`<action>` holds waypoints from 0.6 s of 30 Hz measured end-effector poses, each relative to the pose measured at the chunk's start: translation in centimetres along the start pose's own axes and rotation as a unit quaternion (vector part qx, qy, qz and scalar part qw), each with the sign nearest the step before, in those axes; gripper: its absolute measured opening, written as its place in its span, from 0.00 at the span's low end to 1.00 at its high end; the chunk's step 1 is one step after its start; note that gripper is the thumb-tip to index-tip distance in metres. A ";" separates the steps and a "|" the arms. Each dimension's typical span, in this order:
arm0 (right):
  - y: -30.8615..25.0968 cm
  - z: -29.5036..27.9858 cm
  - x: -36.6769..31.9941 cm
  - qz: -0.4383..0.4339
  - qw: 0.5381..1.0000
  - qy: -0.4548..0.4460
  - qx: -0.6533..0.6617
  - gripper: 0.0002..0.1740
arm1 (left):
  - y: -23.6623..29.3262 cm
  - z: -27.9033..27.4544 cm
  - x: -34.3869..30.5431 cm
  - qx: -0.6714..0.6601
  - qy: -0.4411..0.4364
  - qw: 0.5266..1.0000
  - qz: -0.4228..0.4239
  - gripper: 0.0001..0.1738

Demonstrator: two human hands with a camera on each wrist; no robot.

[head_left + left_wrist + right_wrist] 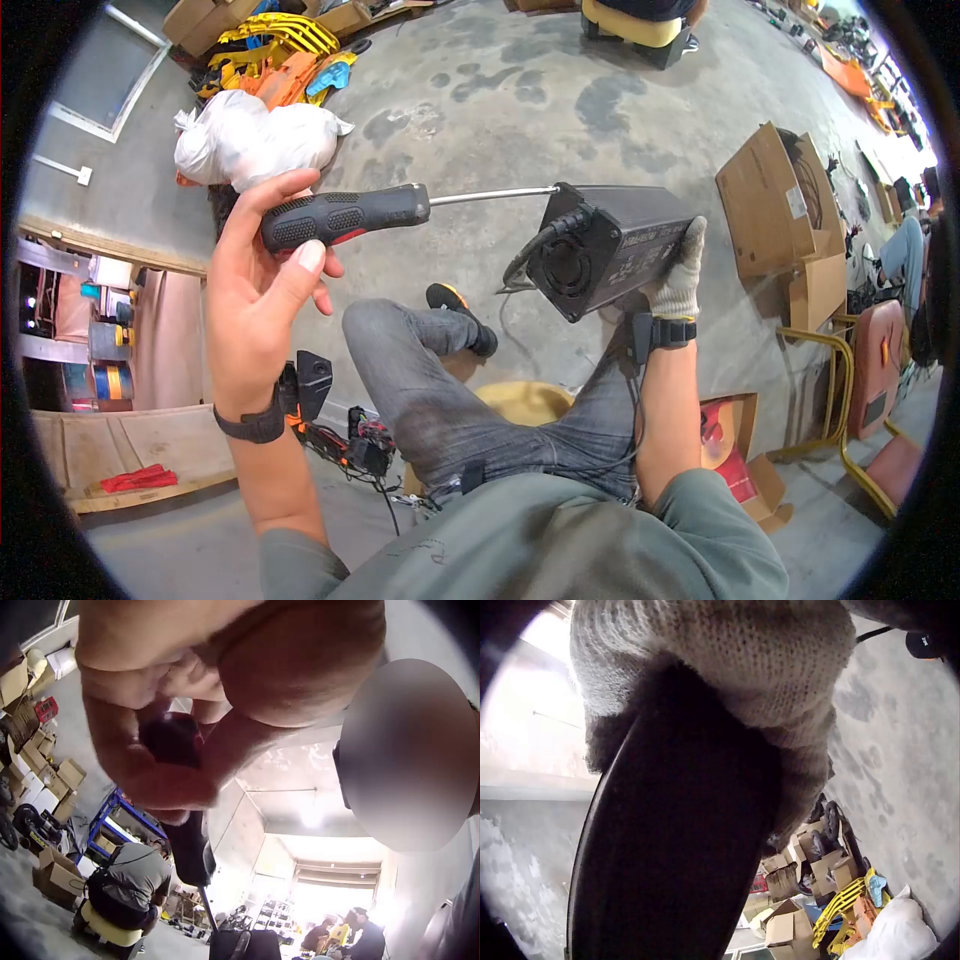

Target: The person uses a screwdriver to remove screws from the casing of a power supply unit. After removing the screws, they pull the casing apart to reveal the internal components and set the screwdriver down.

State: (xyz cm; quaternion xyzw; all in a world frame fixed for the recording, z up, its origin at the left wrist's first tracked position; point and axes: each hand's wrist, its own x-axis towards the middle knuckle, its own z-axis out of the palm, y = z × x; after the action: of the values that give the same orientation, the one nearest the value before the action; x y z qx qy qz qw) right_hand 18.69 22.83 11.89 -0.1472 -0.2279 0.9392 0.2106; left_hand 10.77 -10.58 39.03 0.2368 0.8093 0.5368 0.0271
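Far L: red cloth [138, 478] on tan ledge [190, 445]. A bit R of that, up at back, white bag [255, 140] on floor, just in front of yellow/orange parts [300, 30].

Then bare L hand [255, 290], w/ dark strap [250, 428] at wrist. Grasping screwdriver [345, 215] by handle, w/ fingers curled round it, as L wrist view shows too. Holding it approx. horiz., handle to L, shaft pointing R, w/ tip at top corner of box's fan end.

Low down, R of L wrist, tangle of wires [365, 440] nr jeans [480, 430] & yellow stool [525, 403].

Centre-R: black box [630, 240], held up off floor above knees, tilted, w/ fan end facing L & cord [540, 250] plugged in there, hanging in a loop. At back, top edge, person [650, 10] seated.

At box's R end, R hand [680, 280] in pale knit glove, also w/ dark strap at wrist. Gripping box, w/ fingers round its sides per R wrist view.

Further R, on floor: red-printed pack [730, 450] low down, open carton [765, 210] higher up. Far R: chair [878, 375] w/ yellow frame.
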 end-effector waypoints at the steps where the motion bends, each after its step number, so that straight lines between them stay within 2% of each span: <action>1: 0.0 0.1 -0.1 0.003 1.000 -0.002 0.004 0.34 | -0.2 -0.2 0.2 0.000 0.001 1.000 0.000 0.17; 3: 0.0 0.3 -0.2 0.007 1.000 -0.006 0.008 0.35 | -1.2 -0.8 0.6 -0.112 -0.036 0.991 -0.068 0.18; 5: 0.0 0.5 -0.4 0.007 1.000 -0.015 0.025 0.35 | -1.7 -1.0 1.1 -0.124 -0.043 0.987 -0.094 0.21; 7: -0.1 1.4 -0.7 0.003 1.000 -0.005 0.027 0.34 | -2.1 -1.3 1.4 -0.157 -0.080 0.969 -0.171 0.26; 9: -0.1 1.6 -0.8 -0.003 1.000 0.006 0.028 0.33 | -2.7 -1.5 1.4 -0.140 -0.092 0.968 -0.187 0.27; 11: -0.2 1.2 -0.8 -0.001 1.000 0.010 0.018 0.34 | -2.8 -1.6 1.4 -0.061 -0.104 0.972 -0.203 0.23; 12: -0.2 0.9 -0.7 -0.001 1.000 0.011 0.018 0.34 | -2.7 -1.4 1.4 -0.061 -0.105 0.972 -0.203 0.23; 14: -0.2 0.2 -0.5 0.001 1.000 0.010 -0.005 0.35 | -2.2 -0.8 1.2 0.004 -0.074 0.987 -0.140 0.19; 18: -0.2 -0.4 -0.3 0.010 1.000 0.004 0.001 0.36 | -1.1 0.2 0.6 0.080 -0.081 0.991 -0.076 0.13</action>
State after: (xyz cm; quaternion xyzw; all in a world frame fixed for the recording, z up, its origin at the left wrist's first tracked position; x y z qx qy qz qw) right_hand 19.13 22.98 11.69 -0.1534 -0.2249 0.9407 0.2024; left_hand 9.96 -10.51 38.13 0.2188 0.8604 0.4458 0.1143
